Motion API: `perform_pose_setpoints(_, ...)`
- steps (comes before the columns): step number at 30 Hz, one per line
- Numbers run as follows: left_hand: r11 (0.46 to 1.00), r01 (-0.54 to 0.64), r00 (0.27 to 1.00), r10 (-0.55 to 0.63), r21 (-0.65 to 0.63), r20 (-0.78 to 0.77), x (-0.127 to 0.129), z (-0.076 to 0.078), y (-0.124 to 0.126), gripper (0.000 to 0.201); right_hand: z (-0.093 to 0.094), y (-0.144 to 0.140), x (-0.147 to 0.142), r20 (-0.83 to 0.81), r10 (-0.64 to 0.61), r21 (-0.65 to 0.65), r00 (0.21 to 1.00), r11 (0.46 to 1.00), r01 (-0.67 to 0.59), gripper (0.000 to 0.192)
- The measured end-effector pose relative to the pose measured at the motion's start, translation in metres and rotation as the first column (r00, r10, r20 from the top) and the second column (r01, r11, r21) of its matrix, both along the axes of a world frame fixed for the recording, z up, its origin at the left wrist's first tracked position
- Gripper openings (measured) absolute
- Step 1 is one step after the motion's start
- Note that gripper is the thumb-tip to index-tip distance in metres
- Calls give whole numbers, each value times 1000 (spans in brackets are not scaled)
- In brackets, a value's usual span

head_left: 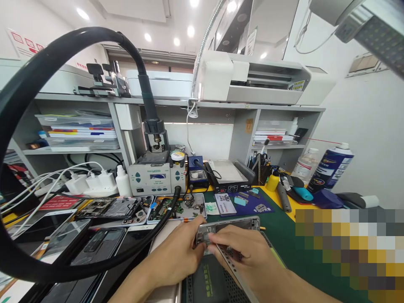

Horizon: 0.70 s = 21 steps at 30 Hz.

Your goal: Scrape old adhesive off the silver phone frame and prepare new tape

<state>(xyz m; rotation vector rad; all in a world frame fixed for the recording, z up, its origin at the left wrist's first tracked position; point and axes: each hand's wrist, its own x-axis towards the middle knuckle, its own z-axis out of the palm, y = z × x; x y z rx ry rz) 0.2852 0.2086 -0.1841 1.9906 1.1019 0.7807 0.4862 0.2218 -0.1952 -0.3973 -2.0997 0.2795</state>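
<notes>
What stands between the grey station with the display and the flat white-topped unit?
Mainly a small blue unit, beside the grey station, as the head view shows.

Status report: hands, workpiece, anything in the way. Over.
Left hand gripping grey rectangular metal frame at its left end. Right hand holding slim grey perforated metal tool over it. Thick black flexible hose arching left, not across the frame.

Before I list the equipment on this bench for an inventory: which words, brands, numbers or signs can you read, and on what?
"QUICK": front of the grey station.
Too small or blurred to read: that station's smaller print; the spray can; the clear bottle's label; the white machine's sticker; the green characters on the dark panel.
</notes>
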Motion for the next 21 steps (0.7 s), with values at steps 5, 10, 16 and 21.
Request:
perform_pose_setpoints(5,1000,7,1000,-7,2,5,0,2,0,17,1,-4,4,84,-70,125,994,990,59,26)
perform_pose_setpoints(10,999,38,999,-38,-2,33,2,2,1,23,-1,-9,8,129,-138,334,982,938,88,23)
perform_pose_setpoints(16,999,29,999,-28,-15,38,1,-2,3,25,4,-9,4,180,-97,340,979,940,31,20)
perform_pose_setpoints(21,999,51,997,-51,-9,54,2,-2,3,31,1,-8,2,182,-70,341,981,940,4,20)
